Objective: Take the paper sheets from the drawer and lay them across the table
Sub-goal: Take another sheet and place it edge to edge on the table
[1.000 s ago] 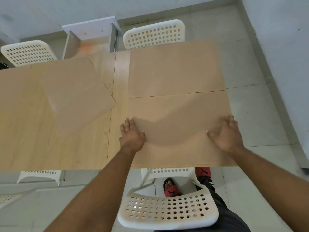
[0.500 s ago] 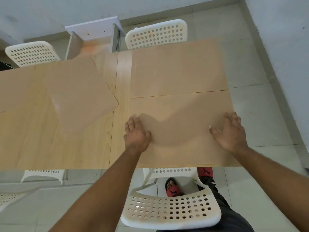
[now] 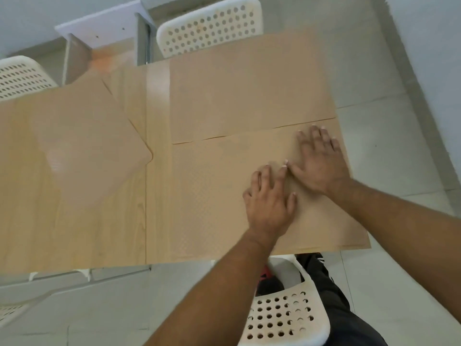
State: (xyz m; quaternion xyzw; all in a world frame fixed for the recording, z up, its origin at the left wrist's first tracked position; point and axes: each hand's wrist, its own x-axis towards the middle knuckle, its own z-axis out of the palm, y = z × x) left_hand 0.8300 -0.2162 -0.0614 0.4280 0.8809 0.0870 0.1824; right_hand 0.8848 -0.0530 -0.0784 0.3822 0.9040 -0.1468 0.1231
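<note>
Pressing flat on the near sheet [image 3: 224,196], both hands lie palm-down with fingers spread, gripping nothing; left hand [image 3: 269,203] sits just beside right hand [image 3: 321,161], thumb tips almost touching, toward the sheet's right half

Position of task items: near sheet lies on the right end of the bench [image 3: 154,171], its far edge meeting the far sheet [image 3: 249,88] along a thin, slightly wavy seam; a third sheet [image 3: 82,136] lies skewed on the left part, well apart from the hands; drawer not identifiable in this view

Risks, as judgement: the right edges of both right-hand sheets appear to run past the bench end, so an outward push could slide the near sheet off toward the floor; uneven pressure from two hands close together could raise a crease or buckle between them; dragging toward the seam could ride the near sheet over the far one; thin paper may tear if a fingertip catches an edge

Materials: sheets are tan kraft-type paper, matte, rectangular, faintly textured; bench top is pale wood-grain laminate, smooth, with a glossy strip; white perforated plastic chairs [image 3: 209,23] stand around it; floor is pale tile
</note>
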